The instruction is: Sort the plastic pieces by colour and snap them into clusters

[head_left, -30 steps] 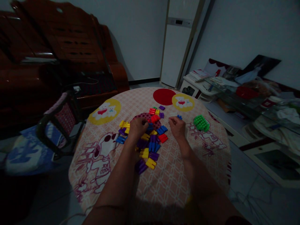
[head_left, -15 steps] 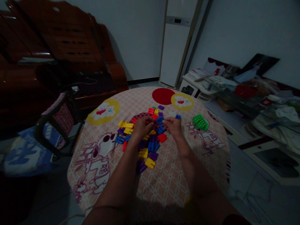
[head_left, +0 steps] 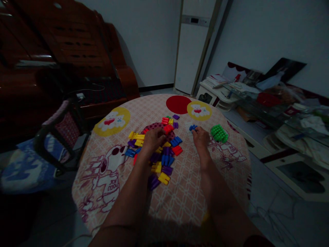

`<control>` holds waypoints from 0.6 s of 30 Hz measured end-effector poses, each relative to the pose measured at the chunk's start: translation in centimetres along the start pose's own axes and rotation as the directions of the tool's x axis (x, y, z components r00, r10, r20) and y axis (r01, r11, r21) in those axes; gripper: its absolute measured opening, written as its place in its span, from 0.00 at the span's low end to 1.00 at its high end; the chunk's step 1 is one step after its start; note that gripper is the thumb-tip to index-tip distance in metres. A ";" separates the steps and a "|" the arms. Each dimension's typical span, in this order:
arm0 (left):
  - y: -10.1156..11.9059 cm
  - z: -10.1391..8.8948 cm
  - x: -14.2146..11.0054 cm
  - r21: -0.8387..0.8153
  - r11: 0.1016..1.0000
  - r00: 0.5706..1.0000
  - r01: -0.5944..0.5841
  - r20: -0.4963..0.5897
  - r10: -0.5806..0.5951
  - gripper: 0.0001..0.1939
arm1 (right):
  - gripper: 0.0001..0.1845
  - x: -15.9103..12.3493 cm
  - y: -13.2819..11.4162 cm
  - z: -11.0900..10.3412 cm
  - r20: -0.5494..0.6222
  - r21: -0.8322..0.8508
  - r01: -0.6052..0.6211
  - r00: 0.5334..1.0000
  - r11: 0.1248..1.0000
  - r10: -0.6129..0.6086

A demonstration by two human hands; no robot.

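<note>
Over the pile of plastic building blocks, my left hand (head_left: 153,140) has its fingers curled together; what they hold, if anything, is hidden. A red block (head_left: 168,129) lies just beyond its fingertips. To the right of the pile, my right hand (head_left: 201,137) pinches a blue block (head_left: 194,130) beside other blue blocks (head_left: 191,127). Yellow blocks (head_left: 163,178), purple blocks (head_left: 154,182) and blue blocks (head_left: 167,160) spread around my left forearm. A green cluster of blocks (head_left: 219,133) sits to the right of my right hand.
A patterned cloth covers the round table (head_left: 185,192). On the left stand a chair (head_left: 59,137) and a wooden sofa (head_left: 77,51). A tall white air conditioner (head_left: 191,55) is at the back. At right, a cabinet (head_left: 246,137) carries papers and bags.
My hands came together over the pile, where a blue block showed between them. My right hand then moved right with it to the small blue group. My left hand shifted back slightly left.
</note>
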State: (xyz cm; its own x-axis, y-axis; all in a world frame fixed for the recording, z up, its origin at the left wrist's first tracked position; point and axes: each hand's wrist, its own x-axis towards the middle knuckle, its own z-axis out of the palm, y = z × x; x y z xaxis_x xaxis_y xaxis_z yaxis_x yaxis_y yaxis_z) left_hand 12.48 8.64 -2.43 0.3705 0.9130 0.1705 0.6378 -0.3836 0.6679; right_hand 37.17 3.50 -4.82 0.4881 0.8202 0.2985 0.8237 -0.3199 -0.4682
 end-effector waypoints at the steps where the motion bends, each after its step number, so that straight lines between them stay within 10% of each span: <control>1: 0.0 0.0 0.0 0.002 1.000 1.000 0.002 0.003 -0.002 0.10 | 0.13 0.0 0.0 0.0 0.003 -0.012 0.003 1.000 1.000 -0.003; 9: 0.3 -0.5 -0.2 0.019 1.000 1.000 0.006 0.006 -0.006 0.12 | 0.13 -1.2 -2.6 -0.9 0.103 0.072 0.107 0.988 0.992 -0.114; 18: 0.4 -2.1 -0.5 0.063 0.998 0.999 0.023 0.028 -0.025 0.13 | 0.16 -2.6 -5.4 -1.2 0.501 -0.045 0.299 0.832 0.953 -0.237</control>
State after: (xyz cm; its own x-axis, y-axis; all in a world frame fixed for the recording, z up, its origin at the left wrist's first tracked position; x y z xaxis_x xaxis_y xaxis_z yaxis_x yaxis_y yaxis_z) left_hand 11.13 8.27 -0.69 0.3731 0.9181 0.1337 0.6875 -0.3703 0.6247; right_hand 31.76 2.54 -2.10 0.0663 0.9962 -0.0573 0.9442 -0.0812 -0.3192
